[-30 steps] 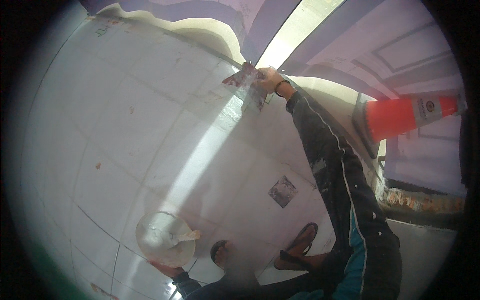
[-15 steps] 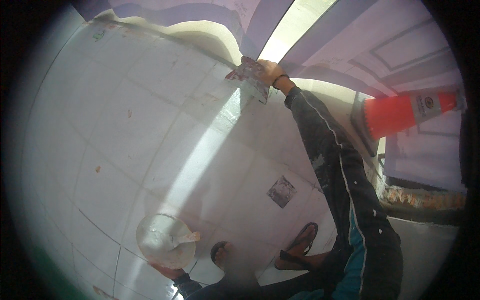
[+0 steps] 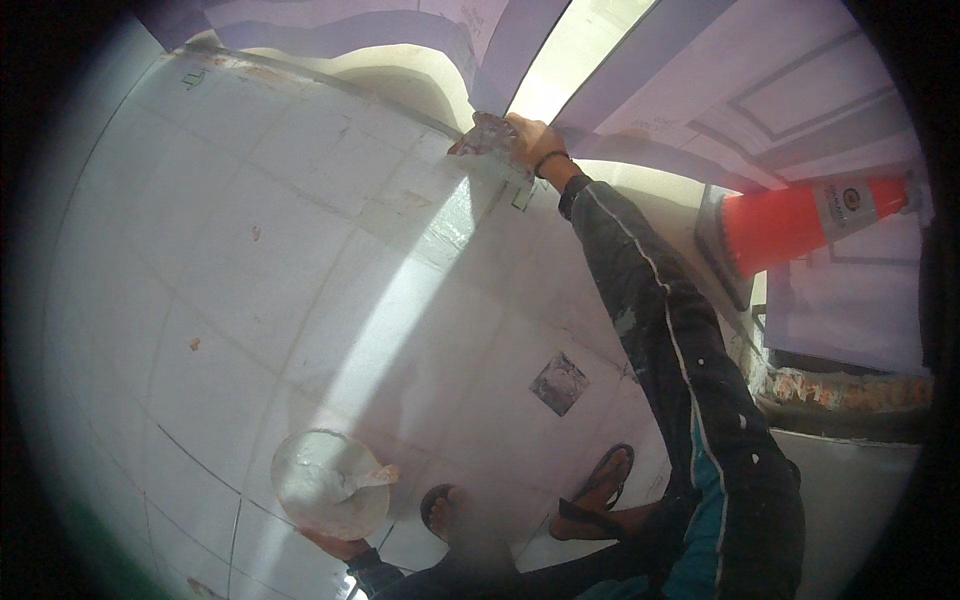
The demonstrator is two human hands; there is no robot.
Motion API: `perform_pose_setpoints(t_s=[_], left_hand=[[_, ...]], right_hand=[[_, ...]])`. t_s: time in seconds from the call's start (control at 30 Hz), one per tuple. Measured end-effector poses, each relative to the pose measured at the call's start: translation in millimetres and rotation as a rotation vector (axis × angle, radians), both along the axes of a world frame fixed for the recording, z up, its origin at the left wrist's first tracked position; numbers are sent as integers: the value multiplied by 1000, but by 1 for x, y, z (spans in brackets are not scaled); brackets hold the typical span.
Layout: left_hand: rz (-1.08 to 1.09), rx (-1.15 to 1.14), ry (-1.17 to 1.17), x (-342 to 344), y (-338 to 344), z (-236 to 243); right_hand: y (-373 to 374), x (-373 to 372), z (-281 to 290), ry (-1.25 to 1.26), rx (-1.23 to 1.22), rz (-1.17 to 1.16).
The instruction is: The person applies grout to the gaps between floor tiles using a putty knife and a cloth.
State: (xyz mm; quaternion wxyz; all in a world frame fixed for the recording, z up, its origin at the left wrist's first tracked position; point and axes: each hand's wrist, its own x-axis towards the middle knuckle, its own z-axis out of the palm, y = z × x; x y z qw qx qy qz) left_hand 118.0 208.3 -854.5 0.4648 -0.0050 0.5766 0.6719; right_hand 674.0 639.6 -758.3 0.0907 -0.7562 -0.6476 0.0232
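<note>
My right hand [image 3: 525, 140] is stretched far forward in a dark, paint-flecked sleeve and grips a grey smeared scraper [image 3: 482, 138] pressed flat on the white tiled floor [image 3: 250, 260] near its far edge. My left hand [image 3: 335, 545] is low at the near edge, holding from beneath a round bowl [image 3: 330, 485] of white paste with a small tool lying in it. My feet in sandals [image 3: 605, 485] stand on the tiles between the two hands.
An orange traffic cone [image 3: 800, 220] lies on its side to the right, by a doorway threshold. A dark square patch [image 3: 558, 383] sits on one tile. Pale purple walls and a bright gap rise beyond the floor's far edge.
My right hand with the scraper has slid farther forward along the tile joint toward the floor's far edge. The bowl stays put in my left hand.
</note>
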Motion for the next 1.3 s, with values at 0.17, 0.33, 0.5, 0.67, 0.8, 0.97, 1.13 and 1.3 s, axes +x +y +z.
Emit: perform_pose_setpoints(t_s=[0.17,0.33,0.5,0.67,0.8,0.97,1.13,1.3], left_hand=[[-40,53,42,-15,-11,-19],[25,58,-16,7,7,7],[-8,66,-12,0,1,1],[-149,96,93,-28,-16,-47],[-93,153,-53,-16,-4,-25],[-20,108,-116,7,11,13],[-17,2,6,11,10,26],[-1,116,-76,-11,-2,-11]], right_hand=[[-8,-10,6,-44,99,11],[-12,0,-9,-64,235,71],[-41,-26,-15,-209,388,209],[-91,-31,-26,-281,297,331],[-100,-36,-33,-252,285,324],[-95,-44,-37,-348,274,286],[-82,-57,-49,-331,308,292],[-75,-62,-44,-367,254,267]])
